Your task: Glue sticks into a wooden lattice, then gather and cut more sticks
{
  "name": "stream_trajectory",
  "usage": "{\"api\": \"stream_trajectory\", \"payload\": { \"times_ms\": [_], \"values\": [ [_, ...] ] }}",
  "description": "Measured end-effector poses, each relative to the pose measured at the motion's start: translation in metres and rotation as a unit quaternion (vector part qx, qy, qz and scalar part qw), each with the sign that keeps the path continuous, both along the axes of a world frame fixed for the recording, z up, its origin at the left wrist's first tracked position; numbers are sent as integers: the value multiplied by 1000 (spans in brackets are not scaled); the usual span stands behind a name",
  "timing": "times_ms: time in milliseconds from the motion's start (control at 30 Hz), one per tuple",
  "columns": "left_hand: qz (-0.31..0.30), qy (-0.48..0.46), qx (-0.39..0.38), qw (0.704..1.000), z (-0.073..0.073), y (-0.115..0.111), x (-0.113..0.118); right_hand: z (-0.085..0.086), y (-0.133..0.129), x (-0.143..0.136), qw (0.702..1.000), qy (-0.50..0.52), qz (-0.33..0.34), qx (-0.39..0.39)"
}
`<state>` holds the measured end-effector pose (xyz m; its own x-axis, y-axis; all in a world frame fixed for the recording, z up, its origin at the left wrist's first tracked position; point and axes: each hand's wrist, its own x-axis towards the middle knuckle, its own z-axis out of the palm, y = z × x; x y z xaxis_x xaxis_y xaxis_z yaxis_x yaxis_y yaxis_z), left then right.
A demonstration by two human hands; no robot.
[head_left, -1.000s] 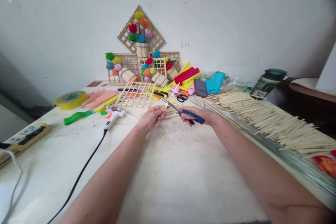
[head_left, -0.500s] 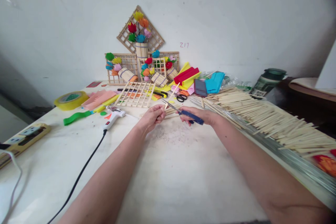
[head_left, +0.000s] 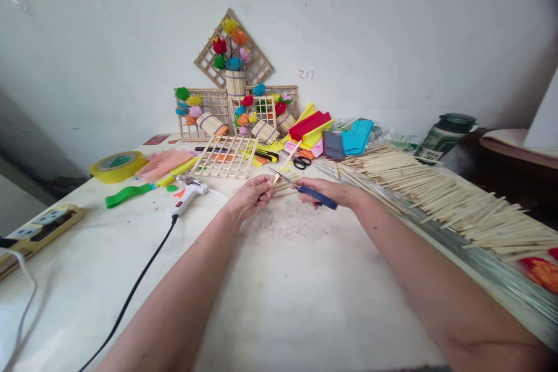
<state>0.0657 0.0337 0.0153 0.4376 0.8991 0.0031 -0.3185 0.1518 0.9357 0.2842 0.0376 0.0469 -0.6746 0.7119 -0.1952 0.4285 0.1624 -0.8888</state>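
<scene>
Closed fingers of my left hand (head_left: pixel 253 196) pinch a thin wooden stick (head_left: pixel 293 151) that slants up and away to the right. My right hand (head_left: pixel 325 190) is wrapped round scissors (head_left: pixel 317 196) with dark blue handles. Their thin blades point left and lie across the stick, just beyond my left fingertips. Whether the blades are closed on the wood I cannot tell. More short sticks lie on the table under and behind both hands. A flat lattice of sticks (head_left: pixel 226 157) rests just beyond my left hand.
A white glue gun (head_left: pixel 189 196) with a black cord lies left, near a power strip (head_left: pixel 41 226) and yellow tape roll (head_left: pixel 118 166). Stick bundles (head_left: pixel 436 197) fill the right side. Lattice panels with colourful flowers (head_left: pixel 235 49) stand behind, beside black scissors (head_left: pixel 301 163) and coloured paper (head_left: pixel 311 125).
The scissors and the stick have shifted very slightly against each other, the blades sitting a little lower across the stick. Both arms stay nearly in place.
</scene>
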Motion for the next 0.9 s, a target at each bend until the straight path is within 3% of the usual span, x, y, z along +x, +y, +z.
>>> {"api": "stream_trajectory", "payload": {
  "times_ms": [233,367,700,900],
  "values": [
    [-21,-5,5,1000,-3,3,-1,-3,5,2,993,-33,39,109],
    [-16,-4,-9,1000,-4,4,-2,-4,6,2,989,-42,38,134],
    [11,6,-37,999,-3,5,-4,-16,9,1,997,-17,1,78],
    [27,19,-55,998,-2,5,-4,-4,-3,-9,997,-25,-39,65]
  ]
}}
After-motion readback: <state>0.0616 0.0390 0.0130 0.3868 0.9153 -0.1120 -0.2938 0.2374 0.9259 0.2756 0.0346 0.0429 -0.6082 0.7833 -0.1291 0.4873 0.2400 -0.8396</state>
